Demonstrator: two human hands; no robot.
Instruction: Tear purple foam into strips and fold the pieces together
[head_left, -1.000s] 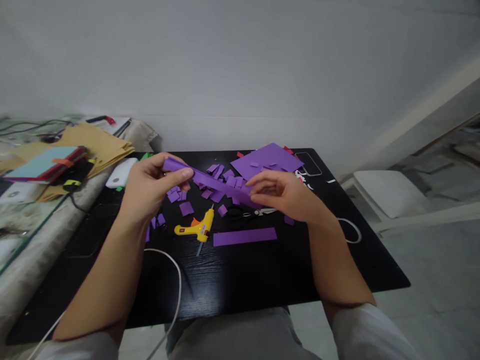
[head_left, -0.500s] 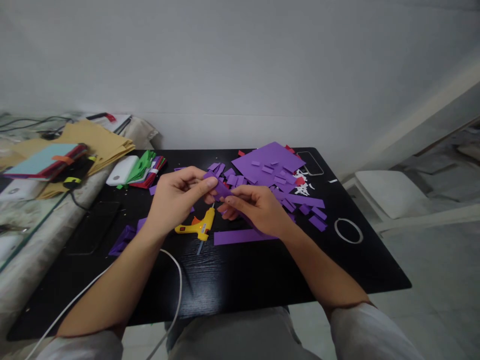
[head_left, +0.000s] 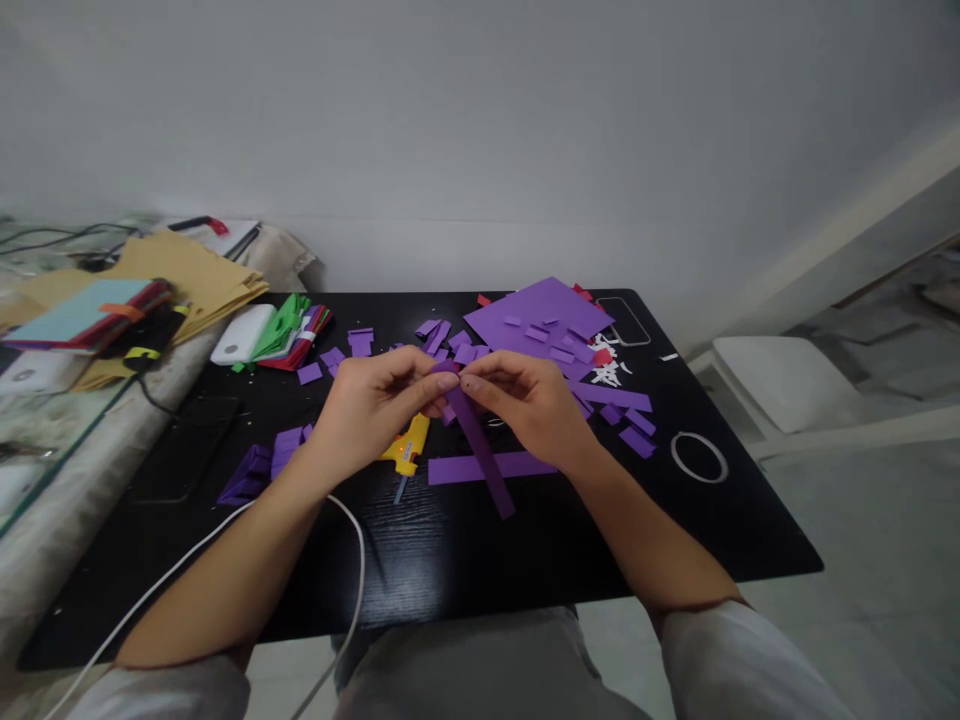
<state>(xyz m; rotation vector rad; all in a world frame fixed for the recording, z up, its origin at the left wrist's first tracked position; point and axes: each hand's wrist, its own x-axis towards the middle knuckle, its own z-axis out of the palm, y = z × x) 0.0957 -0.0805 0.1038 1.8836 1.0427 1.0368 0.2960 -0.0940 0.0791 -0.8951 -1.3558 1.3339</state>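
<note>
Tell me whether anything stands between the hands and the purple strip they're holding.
Nothing visible does: the left hand and right hand both pinch the held strip near its upper end. The flat strip shows beyond its hanging part, out of the way.

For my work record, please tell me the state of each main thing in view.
Left hand: pinching the held strip
Right hand: pinching the strip's bend
Held strip: bent at the top, straight below
Glue gun: lying down, partly hidden
Second purple strip: flat
Large purple sheet: flat, small pieces on it
White cable: loosely curved
White ring: flat
</note>
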